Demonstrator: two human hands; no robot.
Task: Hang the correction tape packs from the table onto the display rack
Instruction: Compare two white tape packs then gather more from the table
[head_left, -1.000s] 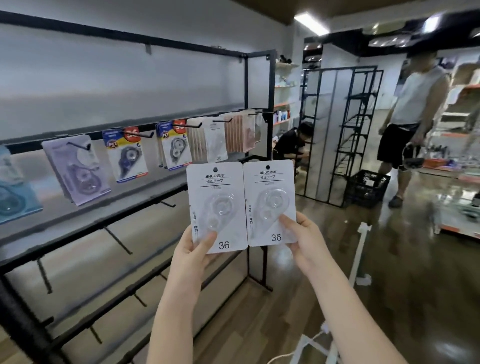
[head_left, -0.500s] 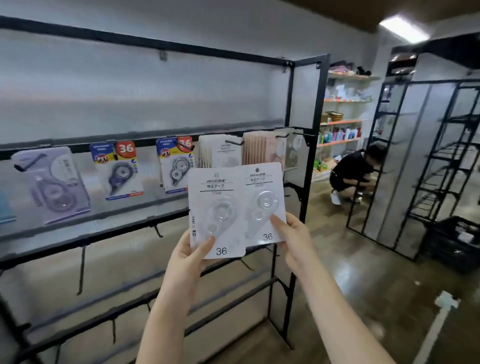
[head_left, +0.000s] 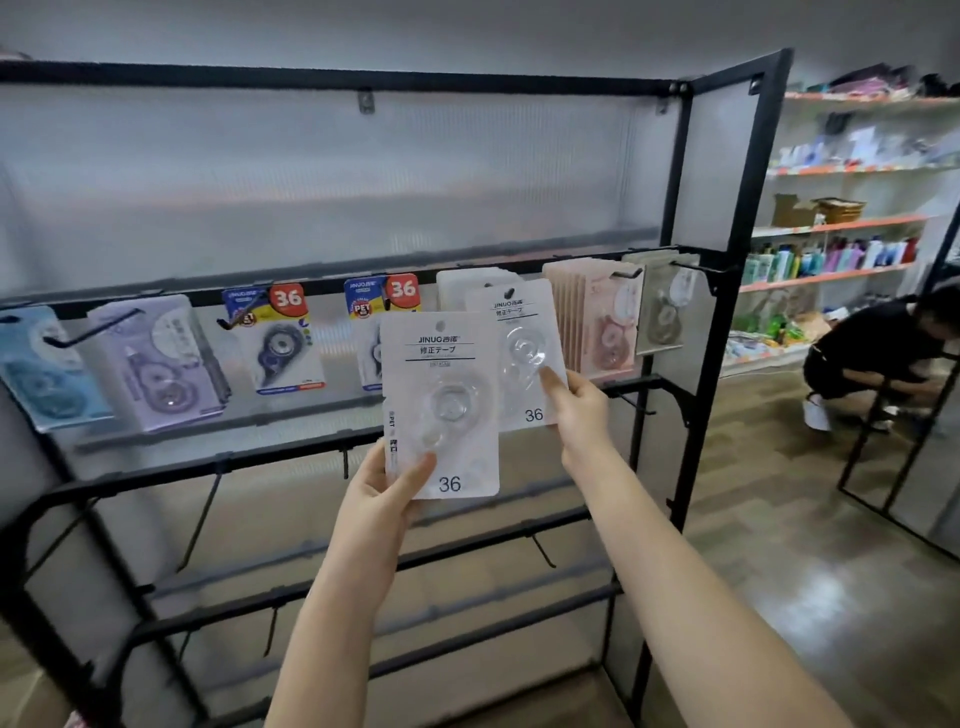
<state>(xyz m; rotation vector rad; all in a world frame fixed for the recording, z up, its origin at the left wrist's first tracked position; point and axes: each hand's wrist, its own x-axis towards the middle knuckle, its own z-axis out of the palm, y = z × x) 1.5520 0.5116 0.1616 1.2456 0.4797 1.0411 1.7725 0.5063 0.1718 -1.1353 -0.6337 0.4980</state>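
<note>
Before display rack — both arms raised, each grip clamped on a white pack.

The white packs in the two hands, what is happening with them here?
A person is stocking a display rack. The left hand holds one white correction tape pack low. The right hand lifts the other pack to a hook where similar white packs hang.

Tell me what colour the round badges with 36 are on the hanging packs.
Red round badges with white numerals, clearest in the head view.
</note>
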